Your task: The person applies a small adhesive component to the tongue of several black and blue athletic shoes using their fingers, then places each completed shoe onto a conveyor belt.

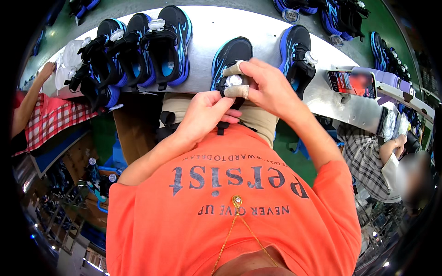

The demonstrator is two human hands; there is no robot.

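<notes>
Okay, your right hand (258,83) pinches a black shoe's (235,51) clear knob (234,80) at the bench's (202,46) near edge, left hand (202,112) bunched beside it, hold unclear.

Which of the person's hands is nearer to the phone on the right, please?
Right. The right hand is at the shoe in front, left of the phone; the left hand is by the same shoe, farther left.
</notes>
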